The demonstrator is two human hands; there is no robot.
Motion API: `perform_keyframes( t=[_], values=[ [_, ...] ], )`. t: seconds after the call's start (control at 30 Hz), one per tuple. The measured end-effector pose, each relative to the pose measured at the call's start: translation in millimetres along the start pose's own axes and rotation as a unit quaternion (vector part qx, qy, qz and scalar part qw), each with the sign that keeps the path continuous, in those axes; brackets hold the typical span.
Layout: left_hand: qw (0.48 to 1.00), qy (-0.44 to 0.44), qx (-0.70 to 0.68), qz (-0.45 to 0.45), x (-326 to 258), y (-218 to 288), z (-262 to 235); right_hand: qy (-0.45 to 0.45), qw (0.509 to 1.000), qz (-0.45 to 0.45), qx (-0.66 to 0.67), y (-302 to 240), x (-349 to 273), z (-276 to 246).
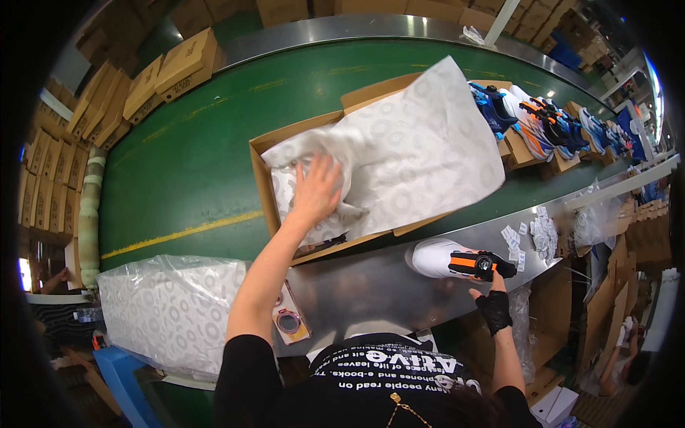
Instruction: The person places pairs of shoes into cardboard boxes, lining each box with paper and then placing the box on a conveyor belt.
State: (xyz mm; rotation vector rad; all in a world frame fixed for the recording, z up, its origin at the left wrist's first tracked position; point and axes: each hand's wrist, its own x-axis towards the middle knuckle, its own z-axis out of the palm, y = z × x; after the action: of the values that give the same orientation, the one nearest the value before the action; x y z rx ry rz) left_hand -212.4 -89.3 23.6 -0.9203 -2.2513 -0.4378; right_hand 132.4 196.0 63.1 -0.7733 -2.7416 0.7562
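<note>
Nearest you, at 4 o'clock, your right hand [494,308], in a dark fingerless glove, grips a white shoe [437,257] with orange-black trim, parked on the steel ledge [371,285], probably ready for boxing. Fingers hidden behind the shoe, so grip detail unclear. At 7 o'clock, a bagged stack of tissue paper [171,307]; small round tin [289,322] beside your elbow. Further out, 11 o'clock, your left hand [315,189] lies flat, fingers spread, pressing tissue sheet [399,153] into the open cardboard box [265,187] on the green conveyor belt [185,164]. Box contents covered. Far at 2 o'clock, more shoes [542,121], blurred.
</note>
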Motion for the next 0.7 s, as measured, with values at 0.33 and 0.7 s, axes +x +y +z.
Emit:
perform_keyframes(
  t=[0.33, 0.7],
  values=[
    [0.954, -0.093, -0.196, -0.207, 6.6, 26.0, -7.8, -0.097, 0.982, -0.156, -0.039, -80.1, -3.1, -15.3],
    [0.883, -0.246, -0.304, -0.261, -90.2, 62.5, -185.9, -0.258, 0.852, -0.336, 0.308, -237.8, 48.7, 47.2]
  ],
)
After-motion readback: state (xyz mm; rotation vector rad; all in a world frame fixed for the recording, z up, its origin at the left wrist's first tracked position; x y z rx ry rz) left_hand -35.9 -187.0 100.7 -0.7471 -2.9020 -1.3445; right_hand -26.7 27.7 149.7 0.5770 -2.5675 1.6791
